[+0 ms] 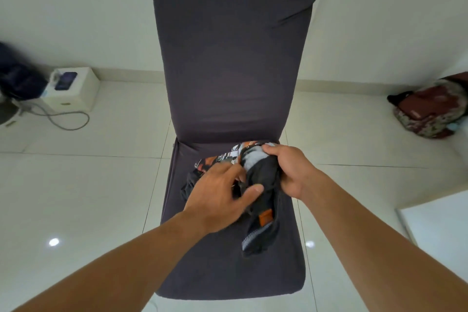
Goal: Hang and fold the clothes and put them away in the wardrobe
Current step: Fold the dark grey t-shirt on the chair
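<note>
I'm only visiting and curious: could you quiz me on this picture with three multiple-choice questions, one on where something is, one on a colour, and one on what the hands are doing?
1. Where does the garment lie?
A. on the floor
B. on the seat of the chair
C. on a white box

2. What colour is the chair's cover?
A. dark grey
B. bright red
C. yellow

3. What are the left hand and right hand doing?
A. hanging idle
B. both holding the garment
C. holding a hanger

Answers: B, the garment rests on the seat; A, the cover is dark grey all over; B, both hands' fingers close on the cloth.
</note>
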`<state>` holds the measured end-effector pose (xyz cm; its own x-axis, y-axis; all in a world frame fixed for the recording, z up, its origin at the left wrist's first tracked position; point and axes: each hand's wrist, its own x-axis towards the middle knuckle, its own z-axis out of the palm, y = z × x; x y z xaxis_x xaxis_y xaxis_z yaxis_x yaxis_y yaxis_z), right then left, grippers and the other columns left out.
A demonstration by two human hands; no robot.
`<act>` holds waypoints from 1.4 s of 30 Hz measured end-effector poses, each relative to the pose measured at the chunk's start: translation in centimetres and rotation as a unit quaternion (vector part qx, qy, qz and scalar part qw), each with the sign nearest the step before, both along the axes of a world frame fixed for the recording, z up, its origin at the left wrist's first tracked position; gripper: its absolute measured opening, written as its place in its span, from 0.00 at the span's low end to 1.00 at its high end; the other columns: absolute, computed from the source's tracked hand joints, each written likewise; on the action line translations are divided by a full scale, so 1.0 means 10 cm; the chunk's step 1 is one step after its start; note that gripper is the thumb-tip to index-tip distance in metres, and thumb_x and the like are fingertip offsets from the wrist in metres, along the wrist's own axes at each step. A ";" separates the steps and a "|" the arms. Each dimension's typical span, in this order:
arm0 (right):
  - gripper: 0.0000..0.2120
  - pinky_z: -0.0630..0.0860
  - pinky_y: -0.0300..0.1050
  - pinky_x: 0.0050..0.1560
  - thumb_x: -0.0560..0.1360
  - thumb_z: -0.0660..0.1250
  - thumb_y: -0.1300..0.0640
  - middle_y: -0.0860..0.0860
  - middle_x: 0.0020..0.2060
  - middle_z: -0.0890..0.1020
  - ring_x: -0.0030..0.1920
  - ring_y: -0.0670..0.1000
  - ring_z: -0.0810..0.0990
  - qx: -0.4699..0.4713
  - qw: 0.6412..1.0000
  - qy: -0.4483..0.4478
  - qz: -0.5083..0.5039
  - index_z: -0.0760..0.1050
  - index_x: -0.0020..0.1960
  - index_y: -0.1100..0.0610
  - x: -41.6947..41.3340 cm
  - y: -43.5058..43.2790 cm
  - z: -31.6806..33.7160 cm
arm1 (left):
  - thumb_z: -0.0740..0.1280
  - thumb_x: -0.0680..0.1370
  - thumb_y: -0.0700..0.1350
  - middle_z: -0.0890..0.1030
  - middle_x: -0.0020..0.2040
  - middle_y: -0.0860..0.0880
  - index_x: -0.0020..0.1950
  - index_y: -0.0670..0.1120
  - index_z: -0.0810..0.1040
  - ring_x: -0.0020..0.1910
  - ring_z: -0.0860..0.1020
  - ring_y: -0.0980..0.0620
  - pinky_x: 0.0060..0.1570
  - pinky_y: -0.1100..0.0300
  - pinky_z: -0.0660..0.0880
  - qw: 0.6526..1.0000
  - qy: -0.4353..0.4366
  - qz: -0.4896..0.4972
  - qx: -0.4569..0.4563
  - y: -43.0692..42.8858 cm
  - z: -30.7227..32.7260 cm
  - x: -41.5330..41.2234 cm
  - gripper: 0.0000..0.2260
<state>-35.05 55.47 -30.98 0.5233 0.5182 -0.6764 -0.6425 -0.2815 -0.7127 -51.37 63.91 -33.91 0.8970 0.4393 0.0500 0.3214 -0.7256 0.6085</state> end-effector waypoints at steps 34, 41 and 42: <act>0.20 0.74 0.51 0.45 0.83 0.59 0.44 0.56 0.42 0.83 0.48 0.62 0.81 -0.141 0.718 -0.666 0.147 0.81 0.46 0.56 -0.07 -0.70 3.43 | 0.70 0.76 0.47 0.81 0.51 0.47 0.49 0.49 0.76 0.52 0.78 0.45 0.49 0.54 0.73 0.981 0.136 0.130 0.055 0.75 3.78 -0.78 0.06; 0.23 0.67 0.49 0.38 0.80 0.65 0.43 0.57 0.35 0.79 0.41 0.59 0.79 -0.096 0.748 -0.654 0.058 0.75 0.38 0.62 -0.37 -0.89 3.97 | 0.78 0.65 0.64 0.84 0.45 0.50 0.48 0.47 0.84 0.48 0.81 0.47 0.49 0.53 0.76 0.982 0.136 0.127 0.033 0.58 4.28 -1.25 0.23; 0.25 0.67 0.49 0.37 0.78 0.66 0.41 0.57 0.33 0.78 0.39 0.59 0.78 -0.102 0.745 -0.658 0.048 0.74 0.36 0.62 -0.44 -0.93 4.03 | 0.78 0.65 0.64 0.85 0.43 0.50 0.46 0.48 0.85 0.46 0.81 0.48 0.47 0.53 0.76 0.983 0.133 0.124 0.017 0.56 4.32 -1.34 0.22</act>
<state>-39.47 46.15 9.33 0.7696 0.5527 0.3198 0.6046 -0.4695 -0.6435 -64.74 69.49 9.32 0.7457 0.6484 -0.1535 0.6359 -0.6236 0.4547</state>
